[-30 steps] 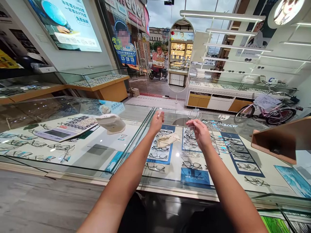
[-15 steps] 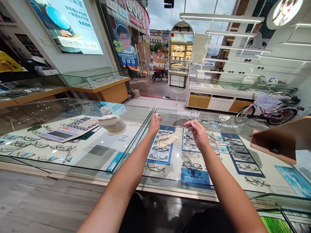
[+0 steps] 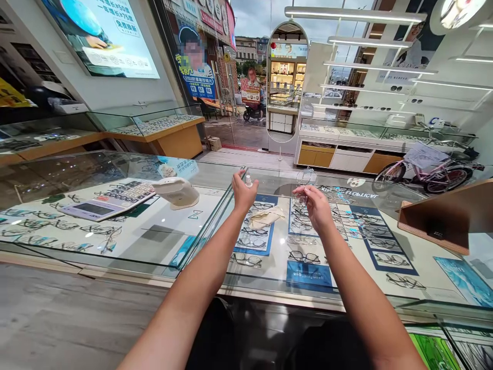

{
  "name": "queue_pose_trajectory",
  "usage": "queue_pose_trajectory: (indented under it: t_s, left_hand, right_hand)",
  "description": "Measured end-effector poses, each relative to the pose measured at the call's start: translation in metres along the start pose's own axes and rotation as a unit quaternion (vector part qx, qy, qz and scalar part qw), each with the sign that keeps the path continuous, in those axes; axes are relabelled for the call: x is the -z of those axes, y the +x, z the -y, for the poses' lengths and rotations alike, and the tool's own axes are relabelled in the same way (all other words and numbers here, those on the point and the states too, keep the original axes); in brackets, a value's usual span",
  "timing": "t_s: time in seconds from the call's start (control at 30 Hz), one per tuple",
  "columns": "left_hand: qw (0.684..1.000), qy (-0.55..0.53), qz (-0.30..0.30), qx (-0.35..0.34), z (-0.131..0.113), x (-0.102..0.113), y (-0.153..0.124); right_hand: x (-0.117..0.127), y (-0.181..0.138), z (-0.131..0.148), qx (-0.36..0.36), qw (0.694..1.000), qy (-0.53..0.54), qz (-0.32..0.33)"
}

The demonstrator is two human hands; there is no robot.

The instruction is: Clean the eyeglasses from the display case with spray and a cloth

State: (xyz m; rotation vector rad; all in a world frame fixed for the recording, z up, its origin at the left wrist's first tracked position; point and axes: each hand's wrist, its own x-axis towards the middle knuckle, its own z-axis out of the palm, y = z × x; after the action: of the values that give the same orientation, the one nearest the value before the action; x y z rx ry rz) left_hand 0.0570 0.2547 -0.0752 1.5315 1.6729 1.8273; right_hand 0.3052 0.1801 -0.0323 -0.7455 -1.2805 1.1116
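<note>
My left hand is wrapped around a small bottle with a white spray top, held above the glass counter. Its body is mostly hidden by my fingers. To its right, my right hand pinches a pair of thin-framed eyeglasses; the lenses show just beyond the fingertips. A crumpled cream cloth lies on the glass between my forearms, touched by neither hand. Beneath the glass, rows of eyeglasses rest on white and blue display cards.
A large-key calculator and a whitish device sit on the counter at left. A wooden-backed stand is at right. Beyond are an oval mirror, more showcases and a pink bicycle.
My left hand has turned and its fingers have shifted around the bottle, so the white top shows more clearly. My right hand keeps its pinch with little movement. The view has tilted slightly downward.
</note>
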Motion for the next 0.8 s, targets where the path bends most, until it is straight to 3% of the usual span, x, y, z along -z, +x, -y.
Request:
queue_pose_trajectory:
  t_s: [0.1, 0.13, 0.2, 0.3, 0.4, 0.5, 0.63, 0.8]
  left_hand:
    - [0.979, 0.043, -0.091, -0.178, -0.031, 0.010, -0.009]
    - [0.971, 0.048, -0.077, -0.221, -0.041, 0.013, -0.011]
    - [0.967, 0.054, 0.035, -0.246, -0.058, 0.017, -0.016]
    - [0.931, 0.106, 0.273, -0.219, -0.069, 0.019, -0.023]
    - [0.877, 0.187, 0.405, -0.179, -0.063, 0.017, -0.030]
    - [0.839, 0.257, 0.463, -0.124, -0.053, 0.012, -0.037]
    - [0.801, 0.325, 0.497, -0.082, -0.047, 0.007, -0.041]
    - [0.804, 0.332, 0.490, -0.057, -0.048, 0.002, -0.040]
  right_hand:
    - [0.001, 0.001, 0.000, 0.005, 1.000, 0.009, -0.001]
    - [0.001, 0.001, 0.000, 0.005, 1.000, 0.006, 0.001]
    - [0.002, 0.001, -0.001, 0.004, 1.000, 0.000, 0.002]
    - [0.003, 0.001, -0.001, 0.000, 1.000, 0.000, 0.002]
    - [0.004, 0.002, -0.001, 0.002, 1.000, -0.004, 0.002]
    - [0.002, 0.001, -0.001, -0.001, 1.000, -0.002, 0.003]
    - [-0.001, 0.000, -0.002, -0.008, 1.000, 0.018, 0.005]
    - [-0.001, -0.001, -0.003, -0.011, 1.000, 0.017, 0.006]
